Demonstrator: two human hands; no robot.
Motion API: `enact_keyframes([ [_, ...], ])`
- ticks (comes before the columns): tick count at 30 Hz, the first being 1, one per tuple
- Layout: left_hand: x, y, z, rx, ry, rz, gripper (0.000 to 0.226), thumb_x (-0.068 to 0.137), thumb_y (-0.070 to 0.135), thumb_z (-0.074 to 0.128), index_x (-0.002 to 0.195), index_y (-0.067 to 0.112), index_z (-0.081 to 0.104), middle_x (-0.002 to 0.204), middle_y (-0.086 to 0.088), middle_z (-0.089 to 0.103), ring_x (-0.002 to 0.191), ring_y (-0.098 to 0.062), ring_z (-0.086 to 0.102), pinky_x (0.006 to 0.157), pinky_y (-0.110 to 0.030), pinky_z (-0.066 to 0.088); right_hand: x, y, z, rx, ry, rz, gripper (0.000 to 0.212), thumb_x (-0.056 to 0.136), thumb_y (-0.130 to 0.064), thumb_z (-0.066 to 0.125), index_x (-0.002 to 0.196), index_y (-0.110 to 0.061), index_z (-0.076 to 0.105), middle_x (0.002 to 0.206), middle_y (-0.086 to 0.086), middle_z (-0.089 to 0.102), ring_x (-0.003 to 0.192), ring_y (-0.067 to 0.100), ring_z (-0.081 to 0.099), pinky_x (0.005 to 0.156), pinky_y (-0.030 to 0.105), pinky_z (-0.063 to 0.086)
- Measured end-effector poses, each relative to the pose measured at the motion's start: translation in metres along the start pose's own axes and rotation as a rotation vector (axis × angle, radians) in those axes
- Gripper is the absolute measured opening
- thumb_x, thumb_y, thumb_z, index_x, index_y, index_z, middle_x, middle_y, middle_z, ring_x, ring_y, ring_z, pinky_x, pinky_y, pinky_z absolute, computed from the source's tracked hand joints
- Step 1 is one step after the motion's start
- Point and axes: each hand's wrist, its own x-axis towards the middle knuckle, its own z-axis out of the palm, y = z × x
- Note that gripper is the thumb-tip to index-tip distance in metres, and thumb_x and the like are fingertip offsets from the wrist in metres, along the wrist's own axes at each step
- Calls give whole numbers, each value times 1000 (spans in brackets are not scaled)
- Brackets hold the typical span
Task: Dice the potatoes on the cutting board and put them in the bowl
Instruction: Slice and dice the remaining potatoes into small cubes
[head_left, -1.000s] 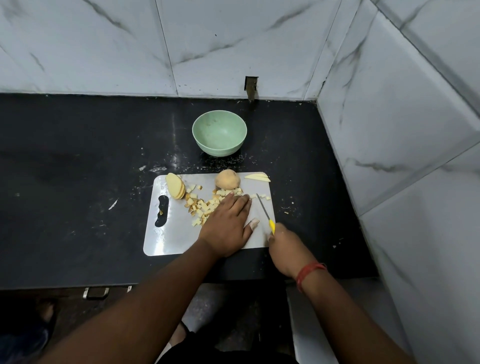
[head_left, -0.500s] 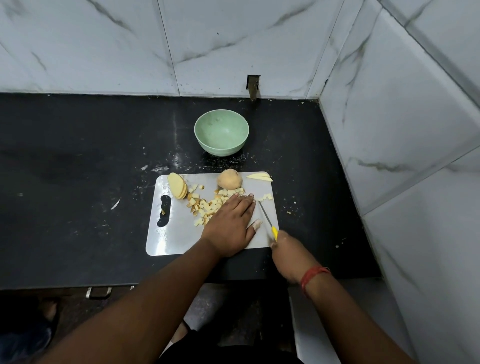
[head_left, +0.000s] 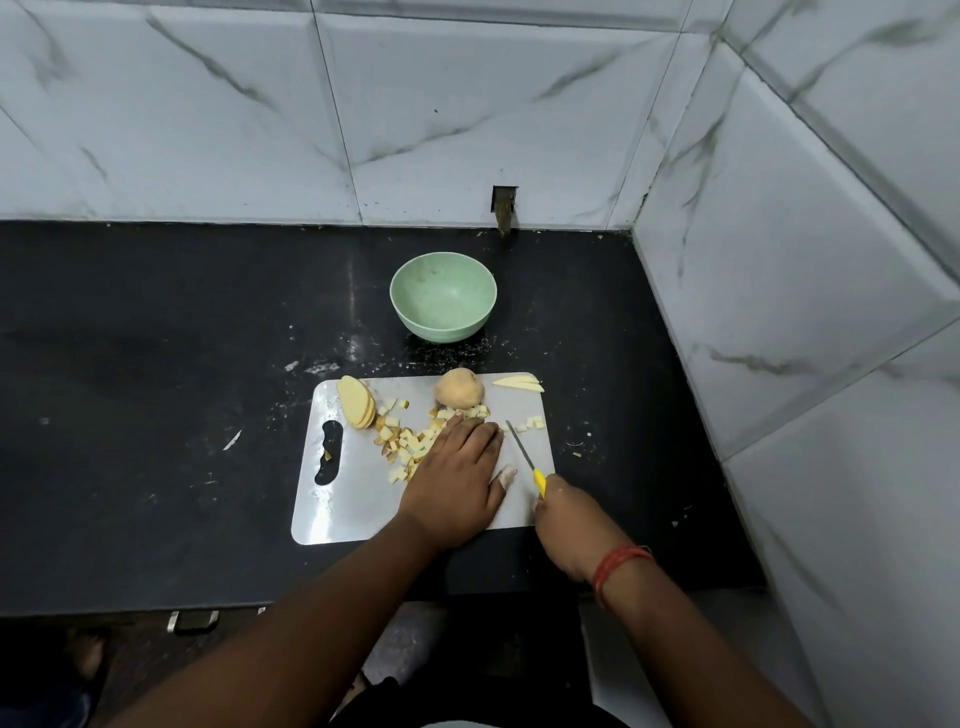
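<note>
Pale diced potatoes (head_left: 410, 441) lie mid cutting board (head_left: 353, 499), under the flat, released left hand (head_left: 457, 478). The right hand (head_left: 571, 525) grasps a yellow-handled knife (head_left: 524, 457) at the board's right edge.

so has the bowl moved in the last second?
No. The green bowl keeps the same spot just beyond the cutting board, below-left of the wall notch; only the camera shifted.

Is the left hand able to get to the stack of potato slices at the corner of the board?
Probably yes. The left hand rests flat on the cutting board, and the stack of potato slices lies just beyond it to the left. Only small diced pieces lie between, nothing tall.
</note>
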Motion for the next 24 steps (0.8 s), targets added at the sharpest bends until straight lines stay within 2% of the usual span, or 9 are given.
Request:
enact_keyframes([
  [2, 1, -1, 1, -2, 0, -3, 57, 107, 45, 40, 141, 4, 58, 142, -11, 57, 137, -29, 46, 125, -45, 25, 3, -3, 0, -18, -15, -3, 18, 99, -11, 40, 115, -5, 48, 100, 14, 60, 86, 27, 58, 69, 28, 36],
  [4, 1, -1, 1, -3, 5, 0, 56, 106, 45, 41, 141, 4, 59, 143, -10, 57, 137, -29, 46, 125, -45, 25, 4, -5, -2, 2, -57, -17, 24, 100, -10, 39, 121, -1, 46, 114, 19, 59, 102, 34, 59, 76, 31, 40],
  [6, 2, -2, 2, -6, 11, -2, 56, 106, 44, 42, 141, 4, 59, 142, -10, 57, 136, -28, 46, 125, -45, 25, 3, -6, -3, 12, -87, -35, 27, 101, -10, 37, 125, 0, 44, 118, 20, 57, 110, 36, 57, 83, 34, 43],
  [9, 0, -1, 2, -7, 29, 2, 55, 106, 43, 42, 141, 4, 59, 141, -10, 58, 135, -28, 47, 125, -45, 25, -6, 3, 5, 19, -93, -24, 27, 100, -10, 38, 124, 0, 44, 117, 20, 58, 107, 35, 59, 83, 34, 44],
  [14, 1, -2, 2, -4, 38, 1, 56, 106, 43, 40, 141, 5, 59, 142, -11, 58, 136, -28, 47, 124, -47, 26, -8, 10, 11, 43, 12, 5, 21, 100, -11, 39, 118, -5, 47, 105, 17, 63, 91, 29, 63, 70, 29, 44],
  [18, -2, -2, 2, -16, 59, -2, 54, 105, 41, 42, 140, 4, 59, 141, -11, 59, 135, -26, 48, 124, -46, 27, -3, 2, 8, 42, 14, -33, 20, 100, -11, 40, 118, -5, 47, 107, 18, 63, 93, 30, 64, 77, 35, 50],
  [24, -1, -2, 1, -24, 58, -6, 53, 105, 40, 45, 141, 3, 58, 140, -10, 60, 134, -25, 49, 124, -45, 27, 4, -2, 10, 29, -22, -6, 21, 100, -13, 37, 117, -5, 46, 109, 19, 61, 98, 33, 62, 80, 34, 48],
])
